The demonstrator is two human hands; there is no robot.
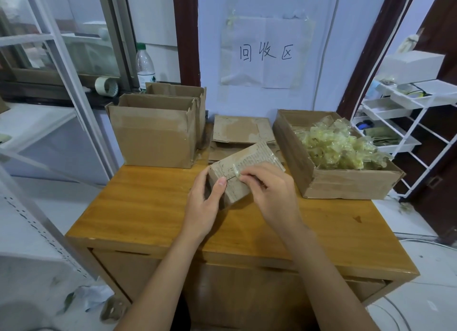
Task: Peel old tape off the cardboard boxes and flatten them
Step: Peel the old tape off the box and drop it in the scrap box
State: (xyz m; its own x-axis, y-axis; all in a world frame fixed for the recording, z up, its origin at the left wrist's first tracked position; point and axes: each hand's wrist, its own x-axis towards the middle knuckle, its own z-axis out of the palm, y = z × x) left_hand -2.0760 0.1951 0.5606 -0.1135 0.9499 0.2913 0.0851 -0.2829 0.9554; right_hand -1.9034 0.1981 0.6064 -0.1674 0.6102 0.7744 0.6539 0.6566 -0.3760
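A small closed cardboard box (pixel 249 160) with torn, worn faces is held tilted just above the wooden table (pixel 138 207). My left hand (pixel 205 207) grips its near left corner, thumb on top. My right hand (pixel 269 192) pinches a lifted end of clear yellowish tape (pixel 236 170) on the box's top seam. Behind it lies a stack of flattened boxes (pixel 241 130). A shallow cardboard tray (pixel 346 184) at the right holds a heap of peeled tape (pixel 338 145).
Two open upright boxes (pixel 153 140) stand at the table's back left. A tape roll (pixel 106 86) and a plastic bottle (pixel 145 66) sit on the window sill. A white wire rack (pixel 408 123) stands to the right. A paper sign (pixel 265 52) hangs on the wall.
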